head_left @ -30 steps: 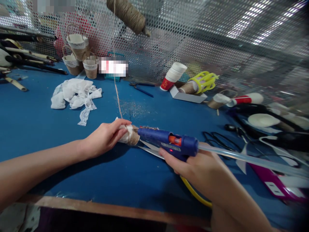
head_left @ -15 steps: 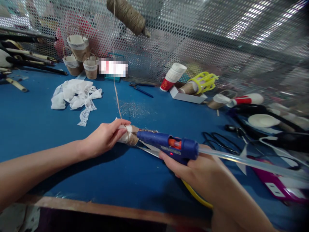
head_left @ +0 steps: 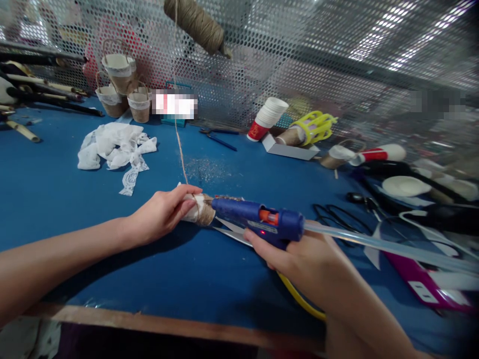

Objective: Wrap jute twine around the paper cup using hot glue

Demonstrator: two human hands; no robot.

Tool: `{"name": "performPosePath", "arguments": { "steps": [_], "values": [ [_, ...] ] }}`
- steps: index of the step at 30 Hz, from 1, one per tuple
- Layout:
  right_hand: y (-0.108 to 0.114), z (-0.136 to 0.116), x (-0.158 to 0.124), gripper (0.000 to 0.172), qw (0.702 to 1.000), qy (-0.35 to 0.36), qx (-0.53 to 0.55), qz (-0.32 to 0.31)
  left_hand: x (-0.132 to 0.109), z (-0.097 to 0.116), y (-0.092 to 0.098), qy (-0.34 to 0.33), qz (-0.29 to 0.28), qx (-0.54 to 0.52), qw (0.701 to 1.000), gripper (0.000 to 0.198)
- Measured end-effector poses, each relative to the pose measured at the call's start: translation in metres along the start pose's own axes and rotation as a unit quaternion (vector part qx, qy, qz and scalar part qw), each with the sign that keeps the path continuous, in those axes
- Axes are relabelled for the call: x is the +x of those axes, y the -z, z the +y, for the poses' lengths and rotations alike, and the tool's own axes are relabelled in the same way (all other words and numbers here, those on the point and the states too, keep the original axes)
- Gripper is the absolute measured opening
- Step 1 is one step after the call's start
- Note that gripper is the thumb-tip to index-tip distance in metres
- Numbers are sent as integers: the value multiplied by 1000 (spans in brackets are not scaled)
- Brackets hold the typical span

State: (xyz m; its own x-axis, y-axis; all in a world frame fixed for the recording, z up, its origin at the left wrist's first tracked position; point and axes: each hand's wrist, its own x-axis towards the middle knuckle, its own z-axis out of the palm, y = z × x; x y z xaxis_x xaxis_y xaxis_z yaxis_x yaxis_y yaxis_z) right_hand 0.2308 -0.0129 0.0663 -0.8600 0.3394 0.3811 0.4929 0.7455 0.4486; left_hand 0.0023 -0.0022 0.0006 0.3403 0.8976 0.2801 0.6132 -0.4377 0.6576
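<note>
My left hand (head_left: 170,212) is closed around a paper cup (head_left: 205,213) lying on its side, part white, part wrapped in brown twine; its fingers hide the left end. My right hand (head_left: 295,257) grips a blue hot glue gun (head_left: 258,215) with a red light lit and a long clear glue stick (head_left: 359,238) out of its back. The nozzle reaches the twine on the cup; whether it touches, I cannot tell. A strand of twine (head_left: 180,149) runs from the cup up to the hanging spool (head_left: 196,25). Under the glue gun lie scissors (head_left: 232,233) with a yellow handle (head_left: 299,296).
White lace (head_left: 116,147) is heaped at the left, before several small twine-covered baskets (head_left: 140,107). Blue pliers (head_left: 220,139) and stacked paper cups (head_left: 267,118) stand by the mesh panel (head_left: 239,80). Black cables (head_left: 340,219) and a purple-and-white object (head_left: 422,284) lie at the right.
The glue gun's nozzle has shifted very slightly left along the twine on the cup. My left hand keeps its hold, and the view has moved a little.
</note>
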Motion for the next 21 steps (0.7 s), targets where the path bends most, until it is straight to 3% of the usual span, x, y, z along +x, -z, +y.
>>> {"name": "performPosePath", "arguments": {
  "steps": [15,21],
  "values": [
    [-4,0,-7,40,1000,5,-22,2,0,-1,0,-21,6,2,1000,30],
    [1,-1,-3,48,1000,0,-3,11,0,1,1,-13,-1,-8,1000,30]
  ]
}}
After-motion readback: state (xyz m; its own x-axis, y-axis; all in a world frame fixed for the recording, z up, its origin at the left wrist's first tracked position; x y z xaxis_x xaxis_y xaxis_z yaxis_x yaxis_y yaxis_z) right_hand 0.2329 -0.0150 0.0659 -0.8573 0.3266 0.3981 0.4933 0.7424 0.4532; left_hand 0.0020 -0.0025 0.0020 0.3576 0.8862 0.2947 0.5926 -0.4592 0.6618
